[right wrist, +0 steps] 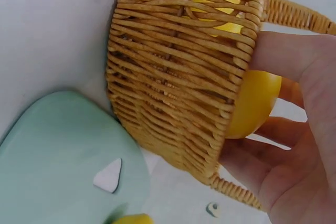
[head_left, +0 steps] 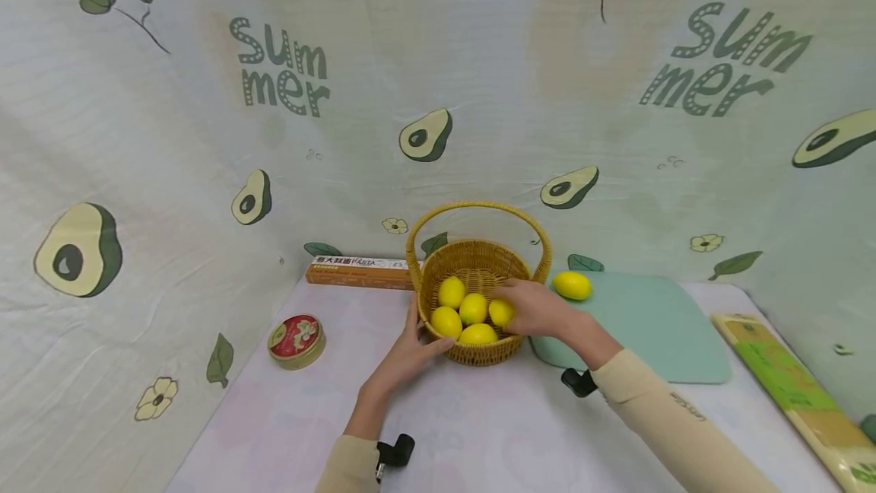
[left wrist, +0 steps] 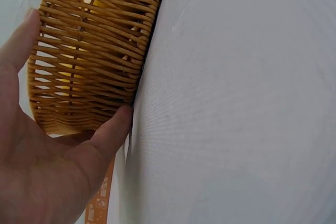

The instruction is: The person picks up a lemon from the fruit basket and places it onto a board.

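The right hand (head_left: 537, 309) holds a smooth, firm lemon (head_left: 501, 312) around its fat middle over the stiff basket (head_left: 479, 353), and the open left hand (head_left: 411, 352) steadies the side.

Soft, even light falls on my table, with only faint shadows. My head view bends at its edges; my wrist views go blurry where my fingers (right wrist: 294, 171) sit close.

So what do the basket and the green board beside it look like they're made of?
The basket looks like woven wicker or rattan, tan and matte: round strands interlace, with gaps showing yellow inside. The green board seems smooth plastic or silicone, pale mint, flat with rounded corners; which one I can't tell.
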`<state>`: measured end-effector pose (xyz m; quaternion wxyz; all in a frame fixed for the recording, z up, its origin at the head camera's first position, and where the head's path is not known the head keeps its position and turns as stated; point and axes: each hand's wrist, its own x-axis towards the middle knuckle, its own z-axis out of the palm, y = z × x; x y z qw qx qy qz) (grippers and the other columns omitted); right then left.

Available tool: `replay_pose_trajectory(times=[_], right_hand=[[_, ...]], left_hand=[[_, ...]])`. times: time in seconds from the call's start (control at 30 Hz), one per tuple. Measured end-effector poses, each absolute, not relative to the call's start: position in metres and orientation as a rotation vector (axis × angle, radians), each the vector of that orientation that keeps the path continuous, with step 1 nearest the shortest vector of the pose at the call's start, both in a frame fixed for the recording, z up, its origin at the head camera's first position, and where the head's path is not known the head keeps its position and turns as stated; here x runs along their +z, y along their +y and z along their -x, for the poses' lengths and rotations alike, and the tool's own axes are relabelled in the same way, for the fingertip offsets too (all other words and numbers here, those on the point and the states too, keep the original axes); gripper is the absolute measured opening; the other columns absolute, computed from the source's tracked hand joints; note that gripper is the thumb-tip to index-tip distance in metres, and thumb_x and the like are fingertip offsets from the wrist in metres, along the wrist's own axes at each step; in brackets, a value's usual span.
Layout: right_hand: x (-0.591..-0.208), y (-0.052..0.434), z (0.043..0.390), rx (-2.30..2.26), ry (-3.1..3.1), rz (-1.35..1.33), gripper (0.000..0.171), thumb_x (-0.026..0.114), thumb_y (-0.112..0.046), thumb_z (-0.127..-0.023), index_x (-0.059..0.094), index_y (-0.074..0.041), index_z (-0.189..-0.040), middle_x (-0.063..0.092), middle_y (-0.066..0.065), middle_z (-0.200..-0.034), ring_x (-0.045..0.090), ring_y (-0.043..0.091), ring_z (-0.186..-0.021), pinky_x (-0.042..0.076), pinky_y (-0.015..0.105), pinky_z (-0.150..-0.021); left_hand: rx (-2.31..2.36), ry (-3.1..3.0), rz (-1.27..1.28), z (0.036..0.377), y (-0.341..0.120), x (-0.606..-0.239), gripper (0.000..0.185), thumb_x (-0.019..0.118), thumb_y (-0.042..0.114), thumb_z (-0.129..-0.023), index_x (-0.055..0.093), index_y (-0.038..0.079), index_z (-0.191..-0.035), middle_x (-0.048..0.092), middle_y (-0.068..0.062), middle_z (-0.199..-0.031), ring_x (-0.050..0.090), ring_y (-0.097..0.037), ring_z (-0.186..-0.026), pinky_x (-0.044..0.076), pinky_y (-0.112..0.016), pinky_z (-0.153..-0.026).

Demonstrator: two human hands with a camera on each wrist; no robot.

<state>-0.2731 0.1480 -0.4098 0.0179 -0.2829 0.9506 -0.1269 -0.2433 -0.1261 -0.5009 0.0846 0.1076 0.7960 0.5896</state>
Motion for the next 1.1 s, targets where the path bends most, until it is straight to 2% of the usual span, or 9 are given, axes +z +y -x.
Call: replay_pose_trajectory(times=[0.2, 0.43, 0.63, 0.8, 0.97, 1.1], right_hand=[[-0.403, 0.154, 0.268, -0.375, 2.982, 0.858, 0.059, 0.074, -0.018, -0.077, 0.062, -0.014, -0.135, 0.061, 0.012, -0.134, 0.062, 0.023, -0.101, 0.052, 0.034, -0.074], [-0.396, 0.162, 0.261, -0.376, 3.007, 0.878, 0.061, 0.074, -0.02, -0.076, 0.062, -0.013, -0.136, 0.061, 0.013, -0.134, 0.063, 0.027, -0.108, 0.054, 0.039, -0.082], [-0.393, 0.171, 0.255, -0.374, 3.023, 0.882, 0.062, 0.077, -0.024, -0.076, 0.063, -0.011, -0.135, 0.062, 0.013, -0.131, 0.063, 0.026, -0.105, 0.053, 0.039, -0.083], [-0.392, 0.177, 0.25, -0.403, 3.039, 0.92, 0.063, 0.078, -0.025, -0.077, 0.061, -0.012, -0.136, 0.061, 0.014, -0.134, 0.063, 0.031, -0.113, 0.054, 0.046, -0.091], [-0.39, 0.187, 0.245, -0.452, 3.06, 0.902, 0.059, 0.078, -0.024, -0.078, 0.064, -0.012, -0.133, 0.062, 0.013, -0.131, 0.064, 0.027, -0.106, 0.054, 0.04, -0.083], [-0.389, 0.195, 0.243, -0.496, 3.055, 0.878, 0.054, 0.077, -0.022, -0.078, 0.065, -0.013, -0.13, 0.064, 0.012, -0.128, 0.062, 0.023, -0.101, 0.052, 0.033, -0.076]], left_hand=[[1.755, 2.369, -0.283, 0.244, -0.126, -0.501, 0.112, 0.075, 0.047, -0.086, -0.014, 0.05, -0.153, 0.0, -0.001, -0.169, 0.024, -0.041, -0.151, 0.024, -0.064, -0.118], [1.759, 2.367, -0.297, 0.243, -0.126, -0.5, 0.112, 0.075, 0.047, -0.086, -0.014, 0.048, -0.154, -0.001, -0.003, -0.169, 0.023, -0.044, -0.15, 0.025, -0.064, -0.118], [1.748, 2.372, -0.283, 0.242, -0.126, -0.501, 0.113, 0.075, 0.048, -0.085, -0.014, 0.046, -0.155, 0.0, -0.005, -0.169, 0.024, -0.045, -0.15, 0.026, -0.065, -0.117], [1.75, 2.373, -0.29, 0.243, -0.126, -0.501, 0.114, 0.075, 0.048, -0.085, -0.014, 0.043, -0.156, -0.001, -0.005, -0.169, 0.024, -0.044, -0.15, 0.025, -0.064, -0.118], [1.751, 2.367, -0.301, 0.242, -0.124, -0.501, 0.113, 0.075, 0.048, -0.085, -0.014, 0.047, -0.154, -0.001, -0.003, -0.169, 0.023, -0.044, -0.15, 0.024, -0.064, -0.118], [1.751, 2.372, -0.291, 0.241, -0.124, -0.5, 0.114, 0.076, 0.047, -0.085, -0.013, 0.044, -0.155, 0.001, -0.005, -0.169, 0.024, -0.045, -0.15, 0.024, -0.065, -0.117]])
